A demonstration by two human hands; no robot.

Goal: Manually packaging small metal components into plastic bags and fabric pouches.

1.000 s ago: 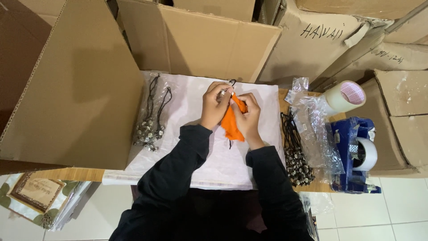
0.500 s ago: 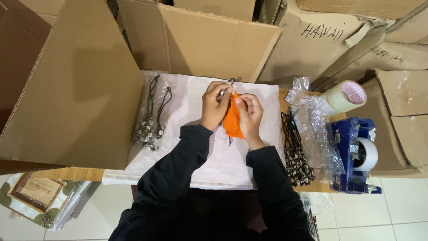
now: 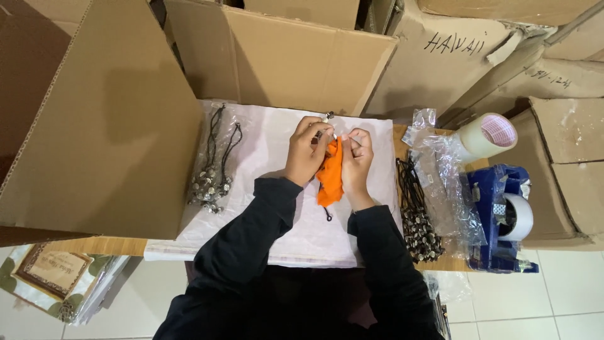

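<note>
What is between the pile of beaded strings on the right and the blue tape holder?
In the head view, crinkly clear plastic bags lie between the beaded strings and the blue tape holder.

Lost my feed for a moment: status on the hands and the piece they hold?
Left hand and right hand both pinching the orange cloth, beaded cord at fingertips. Nothing blocking.
</note>
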